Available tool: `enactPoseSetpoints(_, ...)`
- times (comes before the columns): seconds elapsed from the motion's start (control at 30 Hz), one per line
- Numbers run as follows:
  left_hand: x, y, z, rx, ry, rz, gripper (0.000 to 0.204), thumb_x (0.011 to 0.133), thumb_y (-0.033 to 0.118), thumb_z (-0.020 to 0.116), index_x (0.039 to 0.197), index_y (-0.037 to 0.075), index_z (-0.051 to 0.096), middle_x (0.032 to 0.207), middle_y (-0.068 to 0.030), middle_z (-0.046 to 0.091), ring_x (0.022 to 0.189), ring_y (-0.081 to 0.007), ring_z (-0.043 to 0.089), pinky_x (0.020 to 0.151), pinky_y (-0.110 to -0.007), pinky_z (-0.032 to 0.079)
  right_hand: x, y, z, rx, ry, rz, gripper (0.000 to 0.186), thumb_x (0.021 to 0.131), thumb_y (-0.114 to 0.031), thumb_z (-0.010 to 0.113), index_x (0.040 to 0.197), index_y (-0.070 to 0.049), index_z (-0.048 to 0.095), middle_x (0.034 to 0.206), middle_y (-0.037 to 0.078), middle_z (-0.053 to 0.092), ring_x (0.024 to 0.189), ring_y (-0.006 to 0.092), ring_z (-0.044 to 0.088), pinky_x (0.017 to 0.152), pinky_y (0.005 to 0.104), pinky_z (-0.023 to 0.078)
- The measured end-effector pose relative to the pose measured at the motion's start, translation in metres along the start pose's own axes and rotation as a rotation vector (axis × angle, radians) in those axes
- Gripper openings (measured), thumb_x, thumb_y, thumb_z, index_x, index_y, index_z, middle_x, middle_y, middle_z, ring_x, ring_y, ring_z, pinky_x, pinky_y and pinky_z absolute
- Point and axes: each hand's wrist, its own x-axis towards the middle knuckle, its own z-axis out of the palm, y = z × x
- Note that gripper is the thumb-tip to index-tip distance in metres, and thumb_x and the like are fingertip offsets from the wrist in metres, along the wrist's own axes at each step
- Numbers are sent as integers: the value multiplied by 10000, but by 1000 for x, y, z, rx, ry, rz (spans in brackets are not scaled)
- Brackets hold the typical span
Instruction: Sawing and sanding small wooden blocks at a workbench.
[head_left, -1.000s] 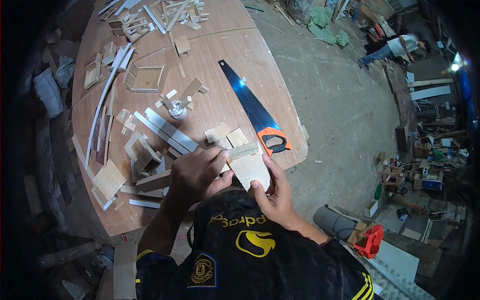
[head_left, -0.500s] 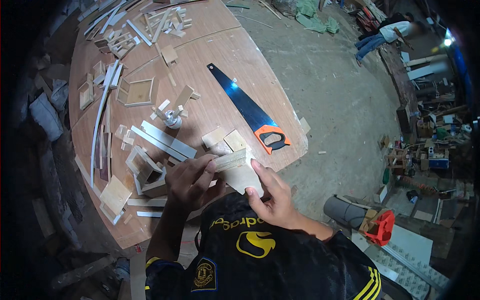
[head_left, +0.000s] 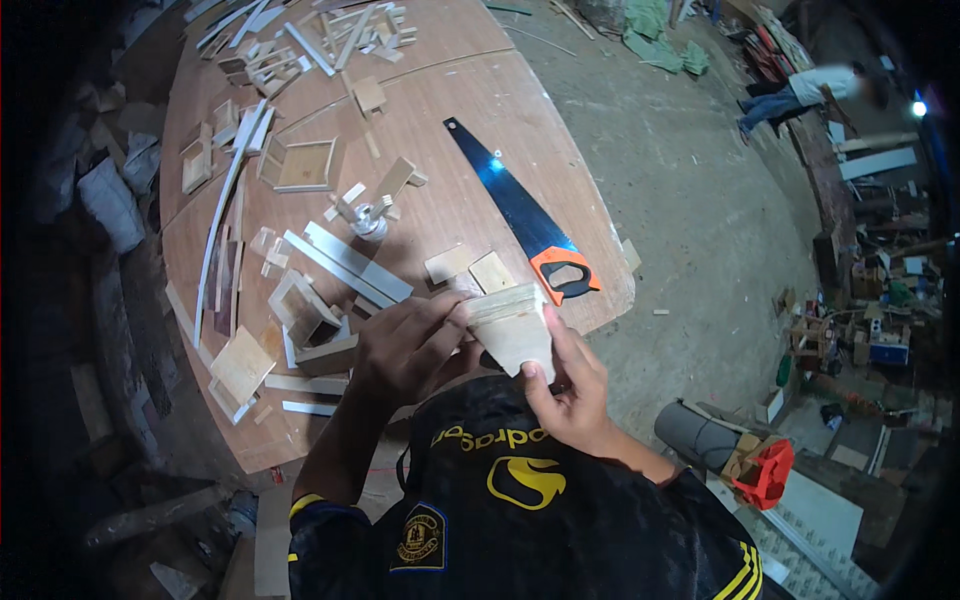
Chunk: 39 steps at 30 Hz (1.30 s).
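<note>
Close in front of my chest I hold a small wooden piece (head_left: 522, 338), a pale tapering panel with a rougher strip along its far edge. My left hand (head_left: 400, 350) has its fingers closed on the strip's left end. My right hand (head_left: 574, 395) grips the panel's right side, thumb on the near face and fingers along the edge. Just beyond the piece, two small square wood blocks (head_left: 490, 272) lie on the table. A handsaw (head_left: 512, 205) with an orange and black handle rests flat farther off, its blade pointing away to the left.
The brown wooden table (head_left: 425, 150) carries white strips (head_left: 350, 265), a shallow wooden tray (head_left: 300, 165), small open boxes (head_left: 300, 308) and a jar (head_left: 370, 228) with wood bits. A grey roll (head_left: 690, 432) and a red bag (head_left: 768, 474) stand at right. Another person (head_left: 800, 98) is far right.
The view has shifted, so table and saw appear farther right and slightly higher. Both hands keep their hold on the wooden piece, which looks slightly turned.
</note>
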Motion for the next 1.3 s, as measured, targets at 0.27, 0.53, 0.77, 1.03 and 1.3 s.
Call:
enactPoseSetpoints(0.27,3,0,2,-72,2,-20,477,807,178,744,1172,70,456,1046,-180,656,846,-297,689,676,-355,561,0,4,2,45,16,-3,557,859,-4,611,1386,53,441,835,126,583,693,147,542,591,267,440)
enactPoseSetpoints(0.53,9,4,-1,-135,10,-60,525,723,111,801,1125,73,467,1045,-154,660,866,-295,673,696,-362,557,-1,5,-2,21,-18,62,554,876,-4,588,1399,58,420,897,157,601,766,150,572,652,266,459)
enactPoseSetpoints(0.77,6,1,4,-187,11,-82,504,751,114,782,1129,67,451,1028,-182,661,833,-308,676,687,-370,554,2,5,0,12,4,26,550,876,-3,590,1397,58,423,902,160,603,770,164,574,680,273,462)
enactPoseSetpoints(1.03,9,1,1,-184,-3,-70,509,743,114,787,1131,63,462,1036,-183,658,826,-304,672,667,-363,544,-1,6,-1,27,-3,46,562,859,12,596,1393,61,427,868,139,586,736,149,557,623,270,456)
enactPoseSetpoints(1.3,7,2,4,-164,3,-65,546,736,108,791,1156,53,448,1031,-180,659,849,-308,676,693,-365,545,-1,3,-1,14,17,25,568,860,13,595,1400,50,425,866,139,588,738,153,562,631,271,461)
